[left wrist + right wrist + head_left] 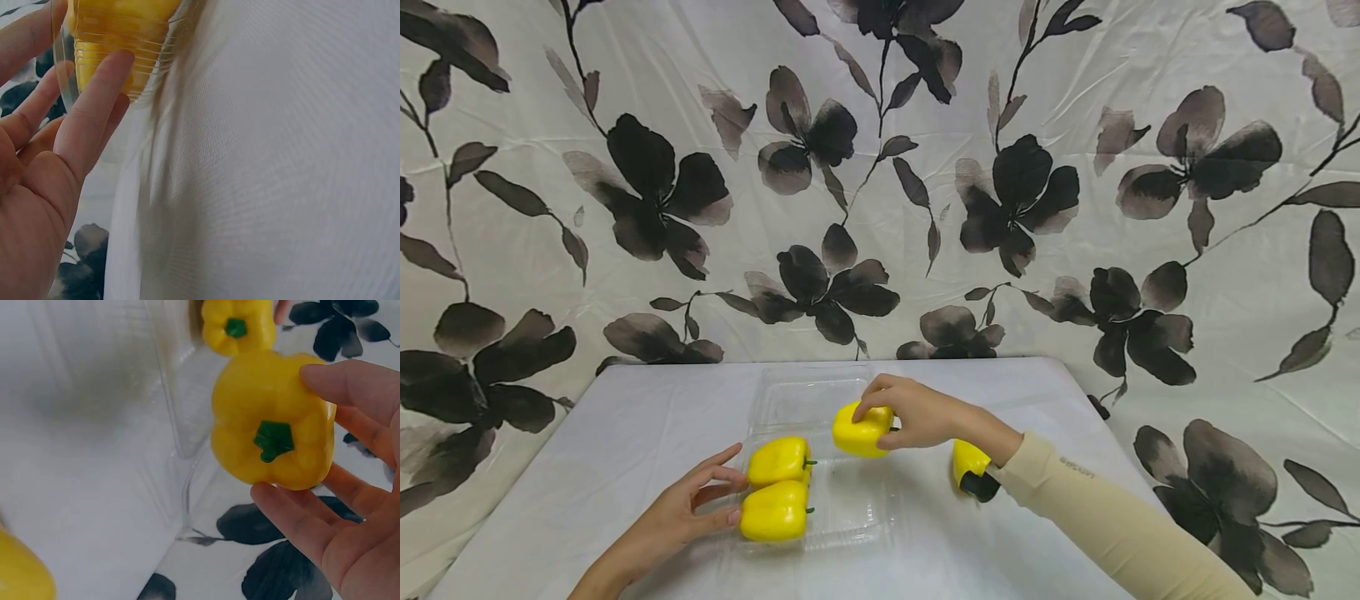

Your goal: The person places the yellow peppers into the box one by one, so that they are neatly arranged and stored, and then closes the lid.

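My right hand (pixel 917 412) grips a yellow bell pepper (pixel 857 432), held over the clear plastic container (pixel 850 533); its green stem (pixel 274 439) faces the right wrist camera. Two more yellow bell peppers, a rear one (pixel 775 462) and a front one (pixel 772 512), lie side by side in the container's left part, stems to the right. At the container's left side is my left hand (pixel 681 508), fingers spread. In the left wrist view, a fairly straight finger (pixel 100 103) touches the ridged clear wall.
Another yellow bell pepper (pixel 968 460) lies right of the container, partly hidden by the right forearm and a black object (pixel 979 486). The container's lid (pixel 805 400) stretches toward the back. White cloth (pixel 647 408) covers the table; a floral curtain (pixel 925 208) hangs behind.
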Demonstrator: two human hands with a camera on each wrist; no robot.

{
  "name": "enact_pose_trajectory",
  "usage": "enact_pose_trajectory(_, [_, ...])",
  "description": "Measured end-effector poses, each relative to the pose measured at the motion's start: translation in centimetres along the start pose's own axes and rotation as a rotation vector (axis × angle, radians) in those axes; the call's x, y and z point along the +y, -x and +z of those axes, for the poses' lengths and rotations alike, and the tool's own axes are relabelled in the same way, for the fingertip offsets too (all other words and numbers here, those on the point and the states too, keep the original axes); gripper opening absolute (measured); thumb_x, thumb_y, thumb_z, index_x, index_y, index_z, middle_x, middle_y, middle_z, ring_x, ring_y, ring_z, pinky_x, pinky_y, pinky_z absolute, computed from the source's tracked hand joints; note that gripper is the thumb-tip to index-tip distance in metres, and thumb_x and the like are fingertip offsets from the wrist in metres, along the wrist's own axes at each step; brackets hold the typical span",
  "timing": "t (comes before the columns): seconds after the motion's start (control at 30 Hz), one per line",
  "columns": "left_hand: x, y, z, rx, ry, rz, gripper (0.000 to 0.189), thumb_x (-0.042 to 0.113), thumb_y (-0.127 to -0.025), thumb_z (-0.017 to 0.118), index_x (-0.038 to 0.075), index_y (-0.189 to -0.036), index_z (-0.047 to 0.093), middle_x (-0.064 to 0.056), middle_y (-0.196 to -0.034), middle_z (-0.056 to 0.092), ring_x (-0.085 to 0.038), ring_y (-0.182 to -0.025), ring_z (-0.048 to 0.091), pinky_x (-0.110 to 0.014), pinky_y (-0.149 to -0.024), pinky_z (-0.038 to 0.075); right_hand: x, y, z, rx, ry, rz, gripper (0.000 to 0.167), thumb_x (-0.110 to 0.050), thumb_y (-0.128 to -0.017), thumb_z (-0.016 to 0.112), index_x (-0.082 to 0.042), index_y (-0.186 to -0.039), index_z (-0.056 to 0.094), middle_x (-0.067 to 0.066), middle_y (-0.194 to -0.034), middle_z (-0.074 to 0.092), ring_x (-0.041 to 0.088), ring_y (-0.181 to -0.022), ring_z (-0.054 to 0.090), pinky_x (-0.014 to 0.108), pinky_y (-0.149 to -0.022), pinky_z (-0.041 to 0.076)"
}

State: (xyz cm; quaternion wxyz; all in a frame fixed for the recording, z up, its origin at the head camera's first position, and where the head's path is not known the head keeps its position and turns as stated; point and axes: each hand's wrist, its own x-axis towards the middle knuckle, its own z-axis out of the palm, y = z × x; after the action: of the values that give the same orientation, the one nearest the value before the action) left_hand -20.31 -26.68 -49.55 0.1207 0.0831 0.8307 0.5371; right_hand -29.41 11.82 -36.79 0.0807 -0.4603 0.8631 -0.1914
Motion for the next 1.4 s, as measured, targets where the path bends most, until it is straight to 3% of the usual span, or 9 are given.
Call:
enact_pose_trajectory(0.47, [0.0,0.1,-0.1,0.001,-0.009,0.007,0.049,0.034,-0.092,0.085,0.015,-0.131,0.065,-0.009,-0.177,0.019,-0.042,-0.144,0.051,-0.053,-0.116,0.048,-0.7,-1.3,1.9,-0.068,0.019,0.006,0.039,-0.011,-0.093,0.082,-0.018,-0.130,0.074,0.003,-0.136,0.061,0.017,-0.122,0.056,0.026,-0.102,0.052])
enact_pose_trajectory(0.8, [-0.3,0.1,-0.2,-0.005,0.004,0.037,0.048,0.030,-0.092,0.085,0.012,-0.132,0.065,-0.012,-0.177,0.019,-0.042,-0.143,0.052,-0.051,-0.115,0.049,-0.6,-1.8,3.1,-0.082,0.026,-0.009,0.038,-0.011,-0.092,0.083,-0.016,-0.129,0.075,0.003,-0.135,0.062,0.018,-0.125,0.056,0.029,-0.110,0.050])
enact_pose_trajectory(1.2, [-0.3,0.1,-0.1,-0.001,-0.003,0.033,0.048,0.030,-0.092,0.085,0.012,-0.131,0.065,-0.013,-0.177,0.019,-0.043,-0.143,0.052,-0.053,-0.115,0.049,0.3,-2.0,4.4,-0.085,0.013,0.005,0.038,-0.011,-0.093,0.082,-0.017,-0.130,0.075,0.004,-0.138,0.061,0.020,-0.130,0.056,0.033,-0.114,0.048])
enact_pose_trajectory(1.4, [-0.3,0.1,0.0,0.008,-0.007,0.010,0.047,0.033,-0.091,0.086,0.016,-0.130,0.066,-0.008,-0.177,0.020,-0.041,-0.144,0.052,-0.050,-0.116,0.048,1.0,-2.1,4.9,-0.077,0.005,0.020,0.040,-0.013,-0.093,0.083,-0.019,-0.131,0.074,0.003,-0.142,0.059,0.019,-0.133,0.055,0.034,-0.116,0.047])
